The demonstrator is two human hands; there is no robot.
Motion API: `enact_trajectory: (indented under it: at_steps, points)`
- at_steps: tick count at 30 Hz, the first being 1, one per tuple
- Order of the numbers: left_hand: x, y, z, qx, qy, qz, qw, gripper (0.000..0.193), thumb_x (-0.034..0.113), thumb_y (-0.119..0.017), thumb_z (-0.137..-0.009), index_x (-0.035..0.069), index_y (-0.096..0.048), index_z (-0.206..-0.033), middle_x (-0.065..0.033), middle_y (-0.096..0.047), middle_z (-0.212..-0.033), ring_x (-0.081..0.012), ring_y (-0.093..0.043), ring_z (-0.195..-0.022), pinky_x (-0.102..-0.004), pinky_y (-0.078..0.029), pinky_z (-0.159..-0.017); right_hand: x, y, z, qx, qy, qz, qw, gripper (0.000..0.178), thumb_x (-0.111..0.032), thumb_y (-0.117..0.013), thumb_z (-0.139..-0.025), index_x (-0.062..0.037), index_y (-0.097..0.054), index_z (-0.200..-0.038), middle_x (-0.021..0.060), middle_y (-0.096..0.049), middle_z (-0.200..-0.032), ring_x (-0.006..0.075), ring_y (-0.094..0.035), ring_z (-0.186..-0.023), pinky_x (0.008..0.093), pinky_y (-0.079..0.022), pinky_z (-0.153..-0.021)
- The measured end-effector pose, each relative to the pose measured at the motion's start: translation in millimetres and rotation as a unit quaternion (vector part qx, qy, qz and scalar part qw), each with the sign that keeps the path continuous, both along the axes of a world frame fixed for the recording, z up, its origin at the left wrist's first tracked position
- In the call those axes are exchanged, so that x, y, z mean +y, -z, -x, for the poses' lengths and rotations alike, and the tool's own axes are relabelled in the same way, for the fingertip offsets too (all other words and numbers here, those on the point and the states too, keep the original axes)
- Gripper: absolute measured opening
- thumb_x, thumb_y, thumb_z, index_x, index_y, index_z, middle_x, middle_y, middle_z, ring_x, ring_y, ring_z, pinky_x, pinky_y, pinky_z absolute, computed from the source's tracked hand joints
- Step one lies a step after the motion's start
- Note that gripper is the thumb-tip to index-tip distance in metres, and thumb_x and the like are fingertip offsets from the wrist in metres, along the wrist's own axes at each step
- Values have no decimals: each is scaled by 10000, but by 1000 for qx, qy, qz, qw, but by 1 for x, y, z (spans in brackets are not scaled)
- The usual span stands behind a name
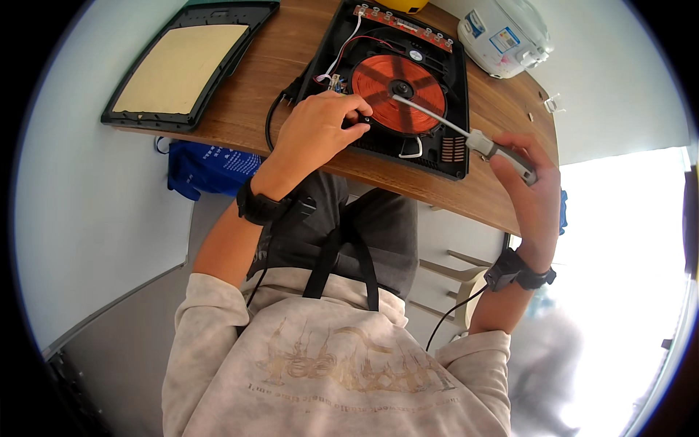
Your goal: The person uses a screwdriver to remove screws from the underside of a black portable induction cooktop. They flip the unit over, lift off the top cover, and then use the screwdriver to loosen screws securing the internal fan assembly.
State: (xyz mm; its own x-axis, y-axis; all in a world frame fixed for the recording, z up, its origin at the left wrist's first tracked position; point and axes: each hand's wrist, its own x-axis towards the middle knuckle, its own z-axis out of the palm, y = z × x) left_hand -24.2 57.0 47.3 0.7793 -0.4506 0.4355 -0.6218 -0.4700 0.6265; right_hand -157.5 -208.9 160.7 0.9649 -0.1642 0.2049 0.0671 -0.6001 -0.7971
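Observation:
An opened induction cooker [460, 109] with a black casing lies on the wooden table. Its round copper coil [429, 82] shows, with a dark hub in the middle. My right hand [526, 164] grips a screwdriver [477, 140] by its grey and white handle. The long shaft points left across the coil, its tip by the hub. At the coil's near left edge is my left hand [320, 124], thumb and fingers drawn together around a small dark spot. What they pinch, if anything, is mostly hidden.
The cooker's removed top cover [182, 69] lies at the table's left, pale inner side up. A white rice cooker [502, 36] stands at the back right. A black power cord [271, 120] loops beside the casing. Under the table edge hangs a blue bag [211, 167].

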Motion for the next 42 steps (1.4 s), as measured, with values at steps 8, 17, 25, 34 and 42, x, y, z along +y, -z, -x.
enact_trajectory:
  at_steps: [8, 17, 25, 34, 42]
  points:
    - [-2, -7, -5, 85, 19, 3, 996, 210, 166, -789, -862, 70, -750, -1045, -96, -766, -901, -245, -721, -838, -343, -547, -762, 15, 9, -9, -37, 28, -71, 996, 276, -60, -819, -861, 3, -714, -1109, 29, -712, -930, 63, -629, -794, 193, -482, -673]
    - [-2, -8, -7, 104, 21, -2, 994, 214, 161, -788, -861, 53, -741, -1041, -103, -765, -900, -248, -726, -841, -343, -543, -780, 20, 21, -16, -95, 28, -12, 995, 281, -61, -839, -833, -19, -715, -1082, 44, -739, -994, 82, -638, -844, 230, -502, -746]
    - [-2, -6, -6, 100, 15, -3, 995, 229, 166, -785, -864, 63, -745, -1064, -98, -763, -899, -247, -723, -842, -343, -541, -784, 31, 20, -15, -112, -15, 17, 994, 265, 9, -811, -822, -17, -700, -1062, 61, -748, -1062, 130, -667, -948, 270, -517, -864]
    - [-2, -5, -7, 89, 16, -1, 996, 231, 170, -791, -857, 71, -746, -1060, -92, -762, -889, -249, -713, -835, -352, -538, -787, 39, 19, -13, -133, -42, 57, 989, 283, 92, -791, -751, -13, -693, -994, 86, -749, -1070, 243, -679, -986, 331, -533, -876]
    - [-2, -4, -7, 73, 22, -8, 997, 202, 181, -790, -863, 102, -739, -1042, -73, -753, -844, -247, -688, -826, -360, -521, -757, 40, 15, -10, -121, -55, 39, 990, 304, 160, -747, -732, -8, -685, -979, 82, -739, -1082, 250, -644, -1003, 340, -528, -882]
